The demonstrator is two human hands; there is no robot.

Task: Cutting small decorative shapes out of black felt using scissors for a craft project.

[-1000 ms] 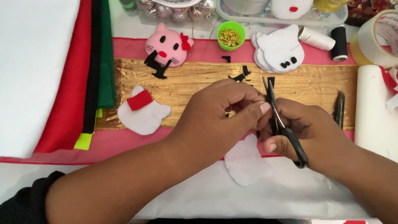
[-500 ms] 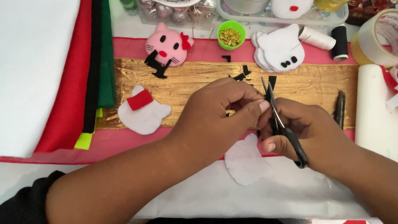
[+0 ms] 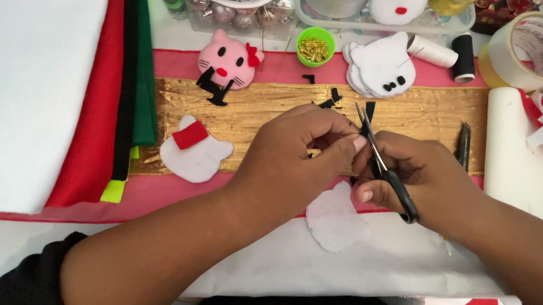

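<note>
A white felt cat shape with a red bow (image 3: 194, 153) lies on the gold fabric strip (image 3: 266, 105); the left hand (image 3: 292, 153) pinches a small black felt scrap (image 3: 369, 111); the right hand (image 3: 420, 179) grips black-handled scissors (image 3: 383, 163), blades around the scrap.

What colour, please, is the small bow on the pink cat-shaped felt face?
Red, on the pink cat-shaped felt face; clearest in the head view.
</note>
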